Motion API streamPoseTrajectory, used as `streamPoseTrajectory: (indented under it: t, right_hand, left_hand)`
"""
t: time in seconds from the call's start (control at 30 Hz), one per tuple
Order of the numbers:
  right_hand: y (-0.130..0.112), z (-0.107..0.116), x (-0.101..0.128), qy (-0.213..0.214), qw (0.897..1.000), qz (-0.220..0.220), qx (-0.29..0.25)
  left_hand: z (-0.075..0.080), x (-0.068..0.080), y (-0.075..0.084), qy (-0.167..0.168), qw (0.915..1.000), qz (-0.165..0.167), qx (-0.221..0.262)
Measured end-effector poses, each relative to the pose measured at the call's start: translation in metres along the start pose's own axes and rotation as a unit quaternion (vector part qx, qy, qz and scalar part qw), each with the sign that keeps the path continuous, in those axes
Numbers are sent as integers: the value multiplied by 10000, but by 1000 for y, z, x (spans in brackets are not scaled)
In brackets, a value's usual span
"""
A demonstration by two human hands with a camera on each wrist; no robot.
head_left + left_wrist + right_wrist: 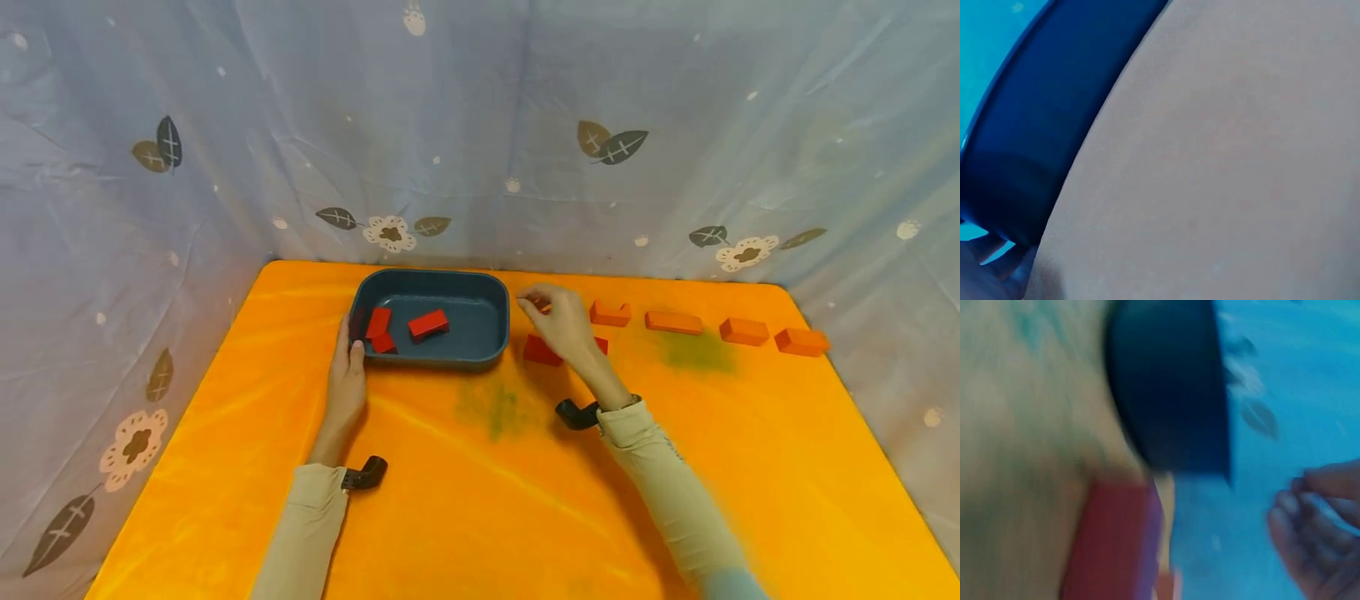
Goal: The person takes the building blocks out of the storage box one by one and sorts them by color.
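The left hand [347, 379] is lying flat on the orange table [480, 500], its fingers straight and resting against the left wall of the dark blue tray [487, 333]; the left wrist view is showing only that wall close up. The right hand [558, 321] is hovering just right of the tray, its fingers curled and pinching a small orange block [542, 307] at the fingertips. Three red blocks are lying inside the tray: two [378, 327] are sitting together at its left end, and one [428, 324] is lying near the middle. A red block [542, 351] is sitting on the table just under the right hand, with another red bit [601, 344] peeking out beside the wrist. Four orange blocks are lining up in a row toward the right edge: a notched one [610, 314], then a long one [673, 322], then two more [744, 332] [801, 342]. The right wrist view is blurred, showing the tray, a red block and curled fingers [1316, 531].
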State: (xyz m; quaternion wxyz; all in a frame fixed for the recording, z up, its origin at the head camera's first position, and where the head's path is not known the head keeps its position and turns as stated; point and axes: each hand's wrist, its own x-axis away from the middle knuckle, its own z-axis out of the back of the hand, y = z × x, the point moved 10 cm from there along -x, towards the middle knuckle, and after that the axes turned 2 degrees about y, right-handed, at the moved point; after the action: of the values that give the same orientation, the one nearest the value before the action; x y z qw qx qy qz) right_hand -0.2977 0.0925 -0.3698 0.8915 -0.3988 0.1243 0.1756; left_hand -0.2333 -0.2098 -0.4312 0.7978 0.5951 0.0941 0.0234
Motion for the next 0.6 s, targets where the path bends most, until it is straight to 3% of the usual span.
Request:
streamPoseTrajectory:
  t: [0.07, 0.13, 0.27, 0.4, 0.6]
  right_hand:
    - [-19, -26, -9, -191, 9993, 307, -54]
    - [-34, -57, -17, -711, 9964, 459, -8]
    - [-49, -109, -29, -1683, 9818, 572, 665]
    - [-45, -134, -36, -1998, 9708, 464, 1244]
    - [-41, -151, -36, -2190, 9656, 420, 1341]
  left_hand:
    - [0, -4, -8, 4, 10000, -4, 12]
    - [1, -9, -18, 48, 10000, -49, -44]
    - [0, -15, -29, 75, 9997, -194, -157]
    - [-3, -15, -30, -49, 9996, -267, -88]
    - [1, -12, -31, -48, 9998, -181, -57]
